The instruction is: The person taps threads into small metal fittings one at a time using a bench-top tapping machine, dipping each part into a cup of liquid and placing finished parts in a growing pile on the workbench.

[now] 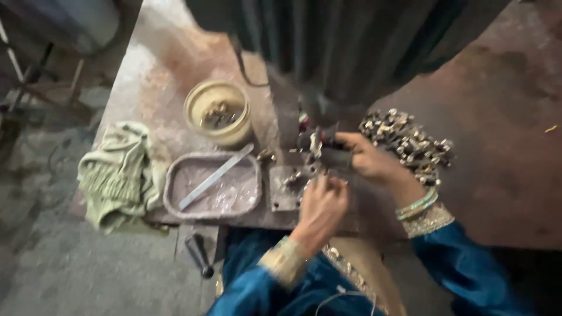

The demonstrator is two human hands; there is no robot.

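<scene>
Small metal parts [316, 143] (blurred) at press base

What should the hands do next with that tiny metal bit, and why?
Probably the left hand should nudge its small piece forward onto the metal plate, under the machine's tool. The right hand already rests by the tool, next to the pile of small metal parts. The picture is blurry, so this is a guess.

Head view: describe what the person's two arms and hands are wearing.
Both arms wear blue sleeves with gold embroidered cuffs: left sleeve, right sleeve. The right wrist carries stacked bangles, green and gold. The left hand and right hand are bare, with no gloves. The picture is too blurred to show any rings.
</scene>
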